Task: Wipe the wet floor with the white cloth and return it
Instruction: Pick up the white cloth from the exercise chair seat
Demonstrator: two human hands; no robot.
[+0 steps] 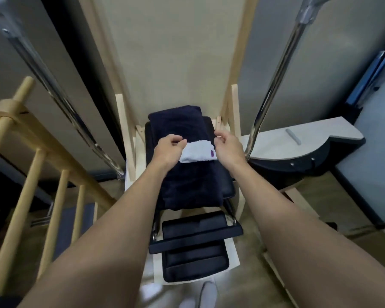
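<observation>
Tan floor below looks dry-ish, and both hands, left hand (168,146) and right hand (226,144), pinch the white cloth (198,153) on the navy towel (182,130), so either fetching or returning, can't tell.

Both hands pinch white cloth (198,153).

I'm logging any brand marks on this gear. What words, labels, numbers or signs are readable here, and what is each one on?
None can be read.
White cloth: a small purple tag at its right end, too small and blurred to show any lettering.
Dark towel beneath it, black pads and wooden frame: no print visible.
</observation>
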